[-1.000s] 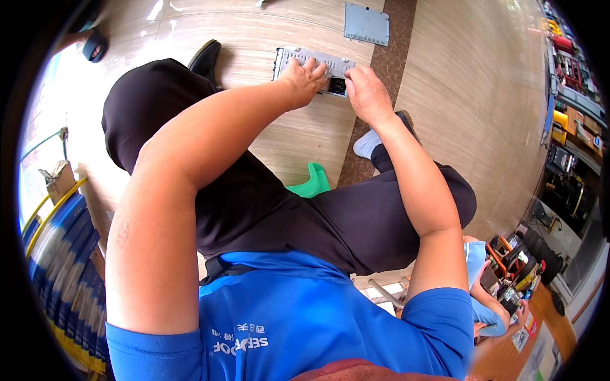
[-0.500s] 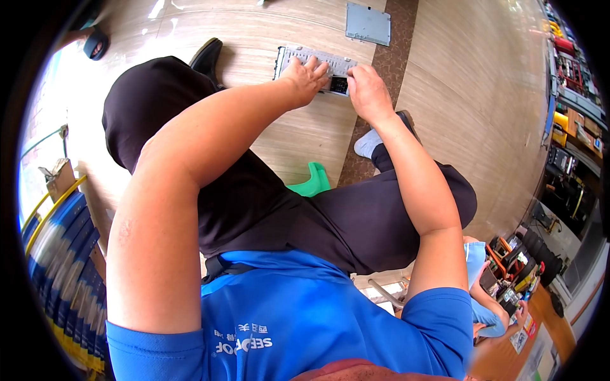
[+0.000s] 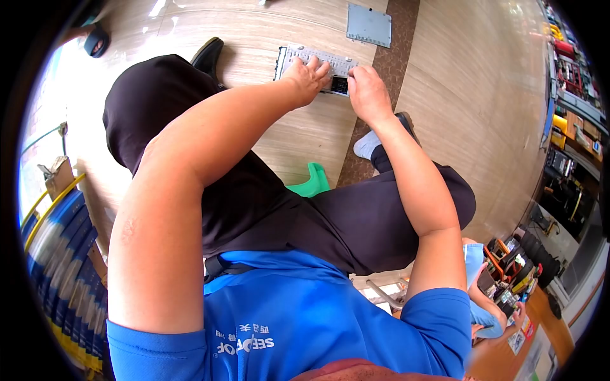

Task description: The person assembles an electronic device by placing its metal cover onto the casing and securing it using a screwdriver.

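On the floor ahead lies a flat metal electronics case (image 3: pixel 293 56), its pale top panel dotted with small holes. A dark opening with parts inside shows near its right end. My left hand (image 3: pixel 307 80) lies across the panel with fingers spread, pressing down on it. At the case's right end, my right hand (image 3: pixel 370 94) has its fingers curled in a pinch against the corner. What sits between those fingertips is hidden. Farther off, a grey metal cover plate (image 3: pixel 369 26) lies flat, apart from both hands.
A green plastic stool (image 3: pixel 311 181) shows between my legs. My shoes flank the case. Blue stacked goods (image 3: pixel 63 254) stand at left. Shelves of tools (image 3: pixel 569 70) line the right. Another person's arm (image 3: pixel 486 298) is at lower right, beside a wooden table (image 3: pixel 502 355).
Both hands keep their places on the case, with hardly any movement. The view has shifted very slightly.
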### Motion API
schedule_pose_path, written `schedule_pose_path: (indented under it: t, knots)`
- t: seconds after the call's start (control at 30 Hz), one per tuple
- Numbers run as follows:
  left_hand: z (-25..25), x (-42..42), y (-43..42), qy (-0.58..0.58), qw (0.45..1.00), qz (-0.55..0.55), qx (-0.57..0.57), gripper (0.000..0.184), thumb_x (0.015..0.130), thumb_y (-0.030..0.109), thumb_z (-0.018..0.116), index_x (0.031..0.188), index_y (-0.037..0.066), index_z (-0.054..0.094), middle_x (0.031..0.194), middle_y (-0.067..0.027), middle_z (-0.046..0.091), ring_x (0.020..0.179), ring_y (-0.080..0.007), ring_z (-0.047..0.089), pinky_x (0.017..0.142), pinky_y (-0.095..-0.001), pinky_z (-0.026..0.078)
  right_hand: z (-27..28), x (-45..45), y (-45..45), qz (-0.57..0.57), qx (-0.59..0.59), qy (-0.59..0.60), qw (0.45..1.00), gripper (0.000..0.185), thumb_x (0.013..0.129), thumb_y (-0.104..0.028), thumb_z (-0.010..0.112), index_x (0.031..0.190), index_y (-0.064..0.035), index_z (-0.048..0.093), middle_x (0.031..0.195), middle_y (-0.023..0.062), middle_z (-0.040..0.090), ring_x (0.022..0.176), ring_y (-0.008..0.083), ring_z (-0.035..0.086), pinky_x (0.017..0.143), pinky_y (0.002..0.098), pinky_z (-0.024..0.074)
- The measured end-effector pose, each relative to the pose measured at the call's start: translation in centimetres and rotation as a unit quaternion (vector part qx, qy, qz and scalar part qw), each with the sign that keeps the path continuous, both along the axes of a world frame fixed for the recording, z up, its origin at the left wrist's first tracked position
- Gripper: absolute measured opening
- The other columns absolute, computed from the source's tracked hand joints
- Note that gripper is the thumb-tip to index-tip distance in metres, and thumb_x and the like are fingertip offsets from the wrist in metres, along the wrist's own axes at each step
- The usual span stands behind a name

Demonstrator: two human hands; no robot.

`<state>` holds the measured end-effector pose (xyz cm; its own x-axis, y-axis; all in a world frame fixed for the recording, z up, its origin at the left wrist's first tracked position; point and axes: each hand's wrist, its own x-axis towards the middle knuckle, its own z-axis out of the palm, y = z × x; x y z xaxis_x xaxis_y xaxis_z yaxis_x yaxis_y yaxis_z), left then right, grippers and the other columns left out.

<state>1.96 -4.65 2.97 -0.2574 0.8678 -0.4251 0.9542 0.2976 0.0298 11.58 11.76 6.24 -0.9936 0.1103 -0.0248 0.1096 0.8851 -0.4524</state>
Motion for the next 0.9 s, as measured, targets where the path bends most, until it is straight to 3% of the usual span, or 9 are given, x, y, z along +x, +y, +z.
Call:
schedule_pose_path:
  t: [0.9]
  knots:
    - [-0.66, -0.01, 0.24, 0.028, 1.000, 0.000, 0.013, 0.050, 0.097, 0.022, 0.051, 0.146, 0.022, 0.048, 0.152, -0.0050, 0.037, 0.128, -0.0246, 0.046, 0.082, -0.0382, 0.048, 0.10, -0.20, -0.19, -0.038, 0.011, 0.006, 0.999, 0.015, 0.093, -0.014, 0.060, 0.100, -0.0014, 0.062, 0.100, 0.0231, 0.062, 0.092, 0.0424, 0.064, 0.081, 0.0493, 0.0531]
